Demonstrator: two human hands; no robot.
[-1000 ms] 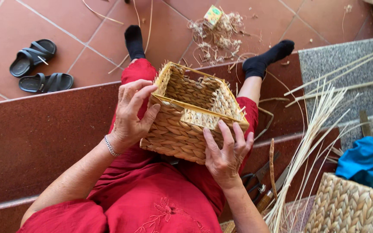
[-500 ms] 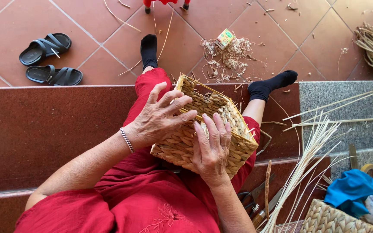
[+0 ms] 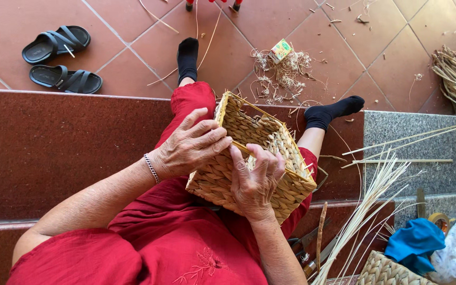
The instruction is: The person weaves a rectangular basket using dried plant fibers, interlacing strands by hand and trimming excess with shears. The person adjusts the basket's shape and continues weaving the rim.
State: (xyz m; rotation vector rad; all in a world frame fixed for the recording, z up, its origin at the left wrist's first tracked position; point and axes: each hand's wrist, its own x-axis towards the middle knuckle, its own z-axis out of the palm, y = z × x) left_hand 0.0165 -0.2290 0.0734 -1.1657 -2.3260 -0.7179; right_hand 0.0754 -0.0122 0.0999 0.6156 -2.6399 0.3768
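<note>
A square woven basket (image 3: pixel 262 158) rests tilted on the person's lap, on red trousers (image 3: pixel 186 232), its open top facing up and to the far right. The left hand (image 3: pixel 191 145) lies across the basket's near left rim, fingers spread and curled over the edge, gripping it. The right hand (image 3: pixel 254 179) presses on the near side wall, fingers bent over the rim beside the left fingertips, so both hands clasp the same edge. A thin bracelet (image 3: pixel 150 168) circles the left wrist. To the right, a sheaf of pale reeds (image 3: pixel 365 211) fans out over the step, with a blue cloth (image 3: pixel 415 240) and another woven basket (image 3: pixel 391 272) nearer. On the far tiled floor lie a pair of black sandals (image 3: pixel 59 58) at left and a small green carton (image 3: pixel 281 51) among straw scraps (image 3: pixel 275 79).
</note>
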